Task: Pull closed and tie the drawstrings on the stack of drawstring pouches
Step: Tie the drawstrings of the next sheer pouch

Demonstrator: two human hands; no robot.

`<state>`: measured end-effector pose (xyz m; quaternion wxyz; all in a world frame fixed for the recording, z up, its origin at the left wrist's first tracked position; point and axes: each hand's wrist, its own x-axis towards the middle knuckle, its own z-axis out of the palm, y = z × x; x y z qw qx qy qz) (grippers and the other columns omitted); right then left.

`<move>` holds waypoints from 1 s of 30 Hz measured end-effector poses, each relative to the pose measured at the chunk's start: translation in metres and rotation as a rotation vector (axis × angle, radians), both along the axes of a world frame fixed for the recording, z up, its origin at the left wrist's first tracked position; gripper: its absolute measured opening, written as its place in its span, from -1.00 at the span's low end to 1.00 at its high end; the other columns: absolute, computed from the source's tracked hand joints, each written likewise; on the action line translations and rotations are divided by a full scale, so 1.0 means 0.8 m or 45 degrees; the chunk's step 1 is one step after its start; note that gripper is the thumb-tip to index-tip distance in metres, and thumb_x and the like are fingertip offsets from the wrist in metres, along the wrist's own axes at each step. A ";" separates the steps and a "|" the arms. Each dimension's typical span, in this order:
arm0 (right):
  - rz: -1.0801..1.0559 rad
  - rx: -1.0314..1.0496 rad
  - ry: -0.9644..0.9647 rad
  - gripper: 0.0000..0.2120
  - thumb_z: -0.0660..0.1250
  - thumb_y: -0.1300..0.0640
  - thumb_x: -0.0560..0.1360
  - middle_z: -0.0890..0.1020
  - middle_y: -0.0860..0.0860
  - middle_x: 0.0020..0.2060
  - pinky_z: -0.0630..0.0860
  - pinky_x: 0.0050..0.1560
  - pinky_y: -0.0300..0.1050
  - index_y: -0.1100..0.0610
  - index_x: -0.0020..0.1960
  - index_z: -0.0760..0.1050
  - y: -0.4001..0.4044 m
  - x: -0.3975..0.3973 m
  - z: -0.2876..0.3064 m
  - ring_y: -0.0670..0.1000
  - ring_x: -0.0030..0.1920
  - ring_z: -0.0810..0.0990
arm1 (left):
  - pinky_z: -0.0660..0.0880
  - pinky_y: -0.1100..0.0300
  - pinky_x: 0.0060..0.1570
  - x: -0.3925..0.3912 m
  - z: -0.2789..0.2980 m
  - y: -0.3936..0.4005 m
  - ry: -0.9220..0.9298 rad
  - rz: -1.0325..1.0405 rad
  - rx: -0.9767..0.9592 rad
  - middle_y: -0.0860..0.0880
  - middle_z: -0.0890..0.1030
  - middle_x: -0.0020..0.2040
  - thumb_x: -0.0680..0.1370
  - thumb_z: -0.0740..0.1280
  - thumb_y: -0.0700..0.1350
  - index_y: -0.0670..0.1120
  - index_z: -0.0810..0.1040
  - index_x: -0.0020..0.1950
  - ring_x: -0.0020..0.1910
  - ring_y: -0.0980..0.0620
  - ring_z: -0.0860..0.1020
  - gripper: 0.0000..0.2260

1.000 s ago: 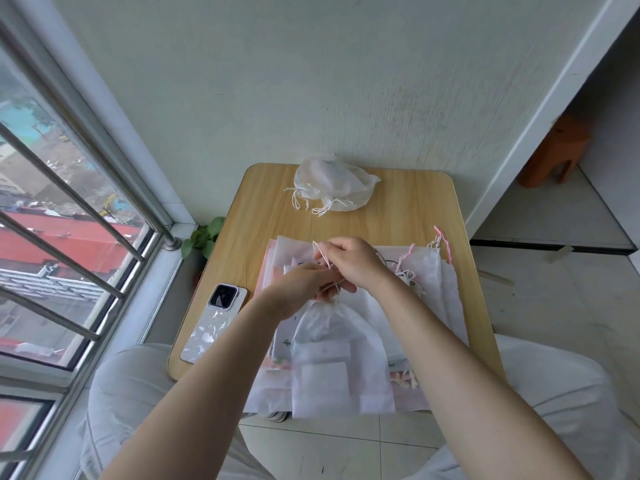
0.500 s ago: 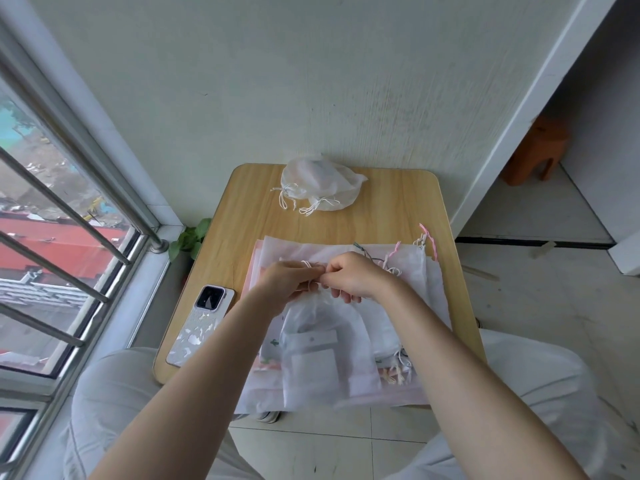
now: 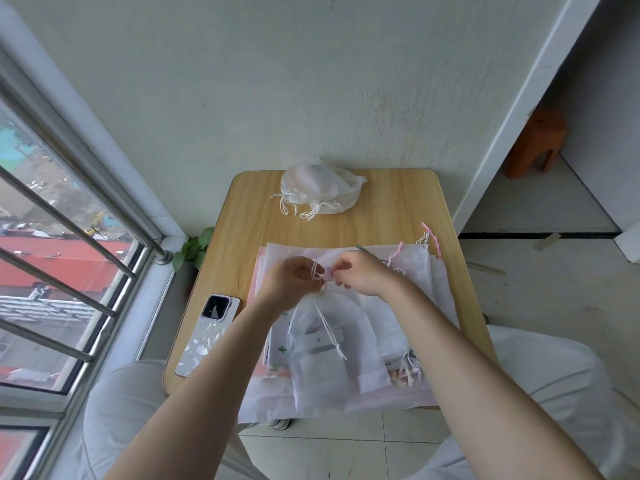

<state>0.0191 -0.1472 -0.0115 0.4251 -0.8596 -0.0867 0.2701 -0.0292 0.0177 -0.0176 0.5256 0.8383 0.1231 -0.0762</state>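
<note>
Pinching thin white drawstrings (image 3: 318,273) between curled fingers (image 3: 313,271) of left hand (image 3: 289,280) and right hand (image 3: 360,273), just above gathered neck of top pouch (image 3: 329,355). Lying on stack of flat pouches (image 3: 408,289) on worktop (image 3: 249,216), well apart from tied pouches (image 3: 320,190) at far edge. Probably light, limp, sheer fabric; cord slim and slippery, best taken close to the neck. Knot itself hidden behind fingertips; loose cord end (image 3: 337,346) trailing over pouch front.

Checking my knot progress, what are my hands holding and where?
Both the left hand and right hand pinch the white drawstring at the pouch neck.
</note>
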 end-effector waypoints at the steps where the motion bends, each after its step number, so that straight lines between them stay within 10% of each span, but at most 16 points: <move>1: -0.026 0.087 0.041 -0.84 0.27 0.21 0.56 0.63 -0.05 -0.22 0.47 -0.16 -0.23 0.04 -0.16 0.54 0.005 0.000 -0.004 -0.07 -0.22 0.55 | 0.42 0.53 -0.25 -0.002 0.001 -0.002 -0.057 -0.004 0.069 0.07 0.65 -0.23 0.40 0.52 -0.30 -0.14 0.67 -0.05 -0.28 0.29 0.57 -0.83; 15: -0.132 0.634 0.766 -0.86 0.34 0.27 0.55 0.65 0.02 -0.19 0.50 -0.18 -0.20 0.15 0.07 0.61 0.004 -0.002 -0.029 -0.06 -0.25 0.59 | 0.54 0.31 -0.15 -0.013 -0.020 -0.015 -0.263 0.284 0.034 0.10 0.66 -0.25 0.43 0.49 -0.23 0.02 0.63 -0.18 -0.22 0.18 0.62 -0.85; 24: -0.316 0.538 0.606 -0.87 0.30 0.18 0.51 0.60 0.01 -0.25 0.40 -0.20 -0.16 0.11 -0.21 0.54 0.006 0.006 -0.022 -0.03 -0.24 0.55 | 0.49 0.28 -0.28 -0.010 -0.010 0.001 -0.024 0.268 -0.268 0.00 0.64 -0.34 0.42 0.50 -0.30 -0.16 0.63 -0.18 -0.40 0.14 0.55 -0.91; 30: -0.641 1.260 0.746 -0.56 0.17 0.18 0.60 0.57 0.15 -0.35 0.50 0.00 0.00 0.12 -0.46 0.26 0.004 0.012 -0.017 0.16 -0.14 0.61 | 0.53 0.26 -0.21 -0.010 -0.012 0.002 0.017 0.287 -0.350 -0.10 0.67 -0.25 0.51 0.43 -0.21 -0.22 0.63 -0.16 -0.32 0.08 0.56 -0.91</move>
